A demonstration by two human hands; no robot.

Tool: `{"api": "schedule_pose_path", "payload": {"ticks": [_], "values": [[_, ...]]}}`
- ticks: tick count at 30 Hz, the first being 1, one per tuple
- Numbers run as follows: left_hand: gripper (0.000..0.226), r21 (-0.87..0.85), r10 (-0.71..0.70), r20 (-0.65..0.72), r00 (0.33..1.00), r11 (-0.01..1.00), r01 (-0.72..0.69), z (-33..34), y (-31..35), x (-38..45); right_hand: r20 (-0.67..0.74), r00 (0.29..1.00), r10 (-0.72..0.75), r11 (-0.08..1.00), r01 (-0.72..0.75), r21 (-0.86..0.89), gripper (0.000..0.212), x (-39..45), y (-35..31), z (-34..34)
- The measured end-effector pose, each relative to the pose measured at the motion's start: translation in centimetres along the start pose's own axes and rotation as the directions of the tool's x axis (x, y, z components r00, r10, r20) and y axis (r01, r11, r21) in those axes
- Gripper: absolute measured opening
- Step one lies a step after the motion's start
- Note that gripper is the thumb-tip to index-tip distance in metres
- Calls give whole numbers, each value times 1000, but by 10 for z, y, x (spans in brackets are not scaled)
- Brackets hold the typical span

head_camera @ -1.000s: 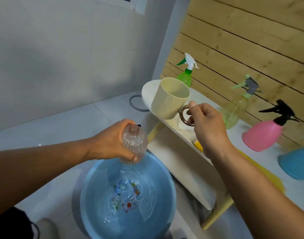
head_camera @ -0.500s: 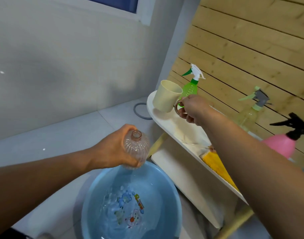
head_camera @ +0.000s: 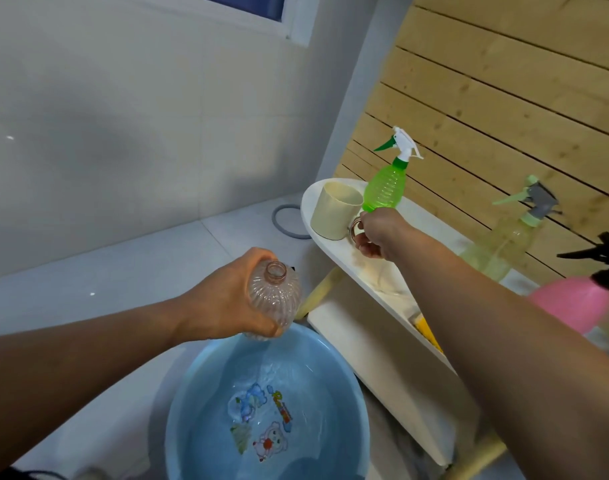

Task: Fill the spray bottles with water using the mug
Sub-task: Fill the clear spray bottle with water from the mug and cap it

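Nearest me, at six o'clock, the blue basin [head_camera: 192,403] sits on the floor with water in it, so my supply is ready. Just above its rim, my left hand [head_camera: 227,306] is wrapped around the clear ribbed bottle [head_camera: 273,299], fingers clenched on its body, uncapped neck pointing up. I can't tell how much water is inside, but the open mouth suggests this one is mid-fill or waiting.

Farther out, at about one o'clock, my right hand [head_camera: 377,233] has the cream mug [head_camera: 334,216] by its handle, fingers curled through the ring. The mug looks to be resting on the white table [head_camera: 369,275], near its far end; contact underneath is hard to confirm.

Just behind it stands the green spray bottle [head_camera: 384,185], capped. Out at three o'clock, the pale yellow-green bottle [head_camera: 497,251] and the pink one [head_camera: 573,306] also wear their heads. I'd judge most of the filling is left.
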State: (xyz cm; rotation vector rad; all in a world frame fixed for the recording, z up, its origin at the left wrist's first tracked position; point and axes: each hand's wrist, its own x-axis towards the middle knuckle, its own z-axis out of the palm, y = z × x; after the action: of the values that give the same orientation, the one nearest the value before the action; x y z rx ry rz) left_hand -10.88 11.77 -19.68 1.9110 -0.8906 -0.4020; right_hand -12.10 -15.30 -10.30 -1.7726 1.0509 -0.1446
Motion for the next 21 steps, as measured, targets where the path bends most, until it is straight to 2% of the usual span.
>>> {"api": "schedule_pose_path", "payload": {"ticks": [7, 10, 13, 17, 19, 21], "values": [[91, -1, -8, 4, 1000, 1000, 8, -1, 0, 1, -12, 998, 62, 997, -62, -47, 21, 7, -2, 0], [93, 1, -6, 9, 1000, 1000, 6, -1, 0, 2, -1, 1000, -16, 994, 16, -106, 18, 8, 0, -2], [92, -3, -9, 8, 1000, 1000, 9, 0, 1, 2, -27, 994, -102, 980, 96, -173, 32, 11, 1, -10], [91, 8, -19, 5, 1000, 1000, 19, 3, 3, 4, -112, 936, -335, 873, 264, -410, 41, 3, -5, -41], [91, 16, -22, -1, 1000, 1000, 22, 5, 6, 5, -137, 912, -386, 816, 268, -513, 39, -1, 1, -66], [91, 13, -32, -10, 999, 999, 32, 8, 10, 7, -149, 921, -361, 766, 202, -610, 39, -3, 15, -92]]}}
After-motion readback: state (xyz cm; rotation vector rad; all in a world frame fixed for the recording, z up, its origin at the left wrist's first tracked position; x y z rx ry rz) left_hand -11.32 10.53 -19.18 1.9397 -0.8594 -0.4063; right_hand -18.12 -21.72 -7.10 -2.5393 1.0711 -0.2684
